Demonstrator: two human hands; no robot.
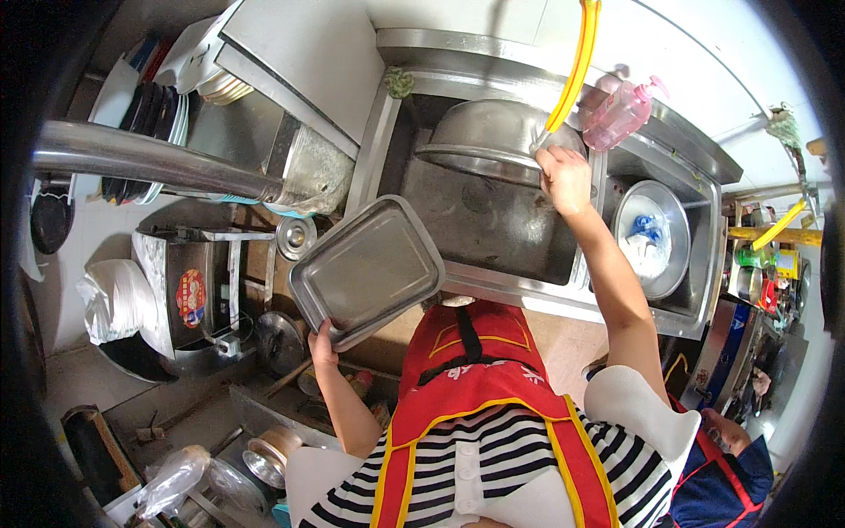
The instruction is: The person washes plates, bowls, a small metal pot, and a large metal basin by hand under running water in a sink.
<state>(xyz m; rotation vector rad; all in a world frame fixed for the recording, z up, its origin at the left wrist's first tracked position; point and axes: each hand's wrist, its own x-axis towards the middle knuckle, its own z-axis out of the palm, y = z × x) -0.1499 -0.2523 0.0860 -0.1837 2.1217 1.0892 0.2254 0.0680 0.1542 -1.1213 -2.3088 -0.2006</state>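
My left hand grips a corner of a shallow rectangular metal tray, held tilted at the sink's left front edge. In the large compartment of the stainless steel sink, a big round steel basin leans on its side against the back. My right hand is closed at the basin's right rim; its fingertips are partly hidden. Just above that hand hangs the lower end of a yellow hose. A pink pump bottle stands at the sink's back, right of the hose.
A metal bowl in the smaller right compartment holds suds and a blue-and-white item. A green scouring pad sits at the back left corner. Stacked plates fill a shelf at left. Another person is at lower right.
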